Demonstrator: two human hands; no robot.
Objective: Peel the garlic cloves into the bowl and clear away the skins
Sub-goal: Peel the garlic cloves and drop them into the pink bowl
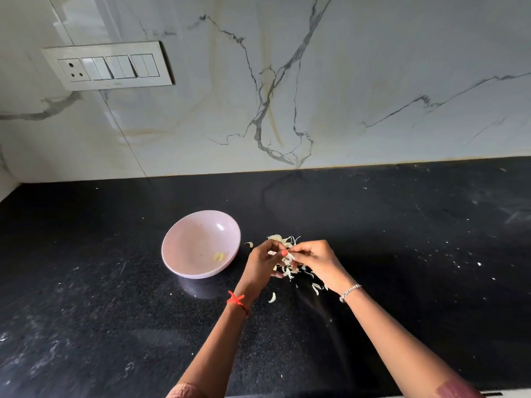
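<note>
Black speckled counter [115, 282] is carrying the whole job in the head view, the only one given. A pale pink bowl [184, 234] is sitting just left of the hands, with a couple of yellowish peeled cloves [219, 256] lying low on its right inner side.

Both hands are meeting right of the bowl, above a loose heap of skins [283, 240]. The left hand [262, 262], a red thread at its wrist, is curling its fingers round a small pale garlic clove [280, 253]. The right hand [314, 259], a beaded bracelet at its wrist, is pinching at the same clove with thumb and fingertips drawn close. How much skin is clinging to it is too small to tell. More scraps are lying beneath and nearer the camera, and one curl [272, 297] is resting apart from the rest.

Peeling looks to be the step in hand, and the clearing is not yet begun. Doing it well likely means the left hand holding the clove firm but lightly while the right is catching a loose edge and drawing the skin off along its length. Working over the heap should be letting scraps fall together, away from the bowl. These skins look papery and light, so quick sweeping motions risk scattering them.
</note>
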